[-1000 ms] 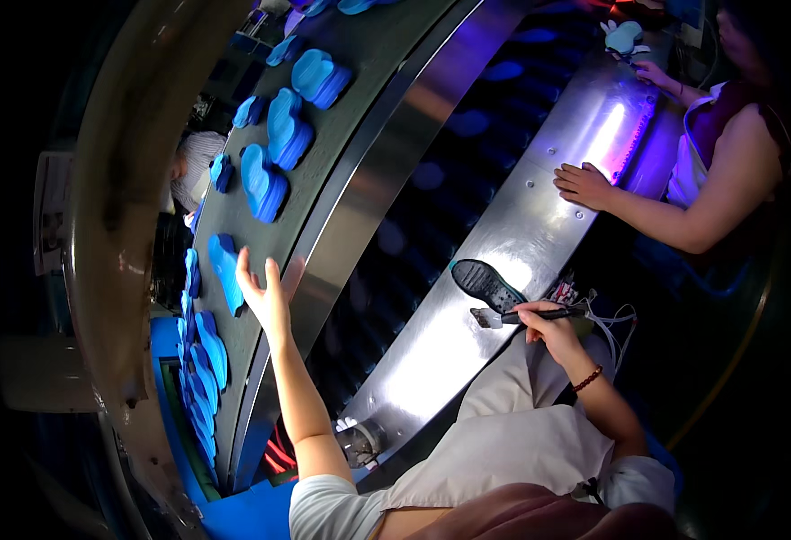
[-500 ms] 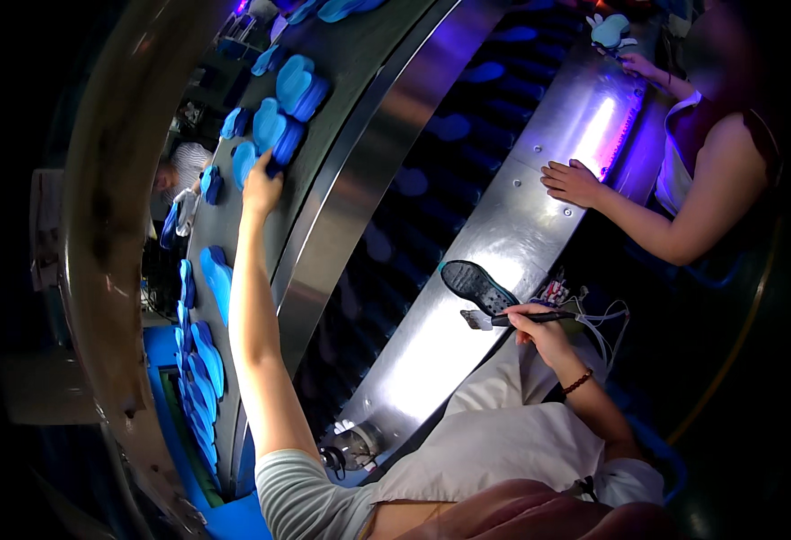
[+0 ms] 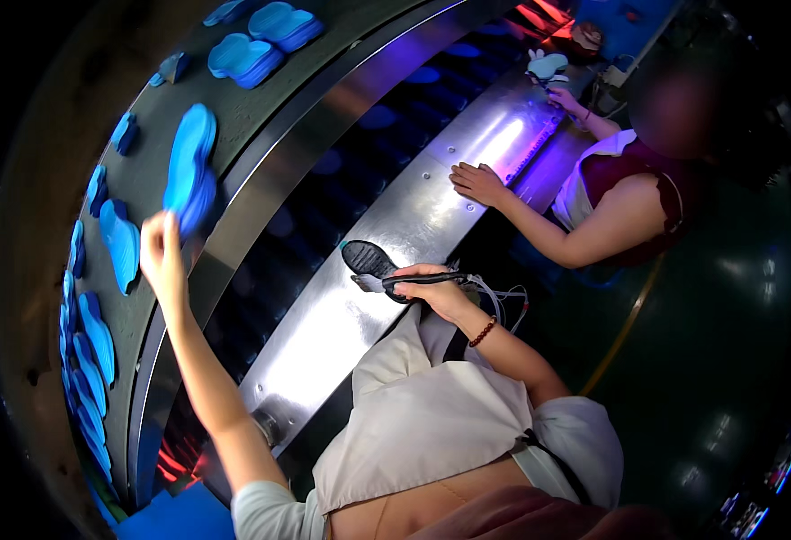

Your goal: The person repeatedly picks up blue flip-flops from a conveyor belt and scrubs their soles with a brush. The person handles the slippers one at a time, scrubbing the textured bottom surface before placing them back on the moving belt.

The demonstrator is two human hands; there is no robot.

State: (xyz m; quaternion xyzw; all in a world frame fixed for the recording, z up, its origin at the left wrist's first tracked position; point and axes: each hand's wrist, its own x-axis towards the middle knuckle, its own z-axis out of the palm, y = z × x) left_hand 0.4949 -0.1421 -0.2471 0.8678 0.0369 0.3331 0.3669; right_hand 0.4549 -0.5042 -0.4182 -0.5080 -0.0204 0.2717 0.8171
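Observation:
My left hand [image 3: 163, 252] reaches over the dark conveyor belt, its fingers closed on the near end of a blue shoe sole [image 3: 190, 162]. More blue sits directly beneath that sole; whether it is lifted clear of what lies under it I cannot tell. In my right hand [image 3: 436, 290] is a flat brush [image 3: 370, 283] with a black handle and pale bristles. A black shoe sole [image 3: 368, 258] rests on the shiny metal ledge [image 3: 323, 328], partly covered by the brush and my fingers. Whether those fingers touch it is unclear.
Several blue sole stacks [image 3: 244, 59] lie along the belt [image 3: 188, 99]. A curved metal rail [image 3: 274, 153] edges it, with dark slots holding soles beyond. A co-worker's hand [image 3: 479, 184] rests on the ledge at right. Thin cables [image 3: 503, 301] hang by my right wrist.
The view has shifted, so ledge and co-worker appear further left. My left hand has gone from reaching at a stack to gripping a blue sole's near end. The brush stays in my right hand.

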